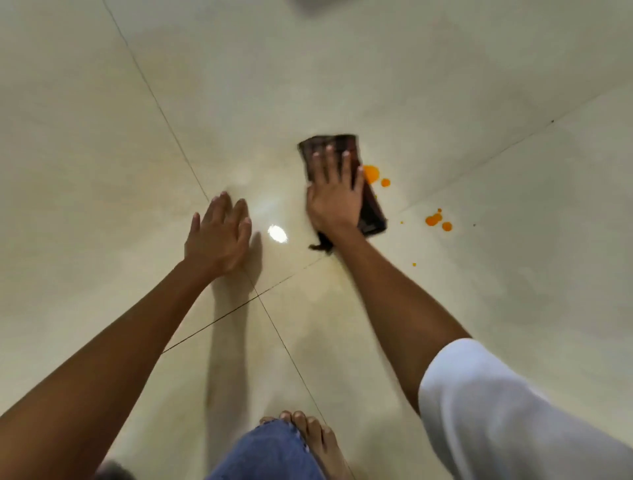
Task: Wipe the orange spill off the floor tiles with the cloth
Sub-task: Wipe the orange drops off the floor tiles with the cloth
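A dark brown folded cloth [371, 212] lies flat on the cream floor tiles [445, 85]. My right hand [337, 192] presses down on it, fingers spread over its top. Just right of the cloth sits an orange blob [371, 173] with a small drop [385, 182] beside it. More orange drops [435, 219] lie farther right, and a tiny one [414, 264] nearer me. My left hand [219, 236] rests open, palm down, on the tile to the left, holding nothing.
Dark grout lines [164, 116] cross under my arms. A bright light reflection [277, 233] shines between my hands. My bare foot [315, 442] and blue-jeaned knee [270, 452] sit at the bottom centre. A grey shape [318, 3] shows at the top edge.
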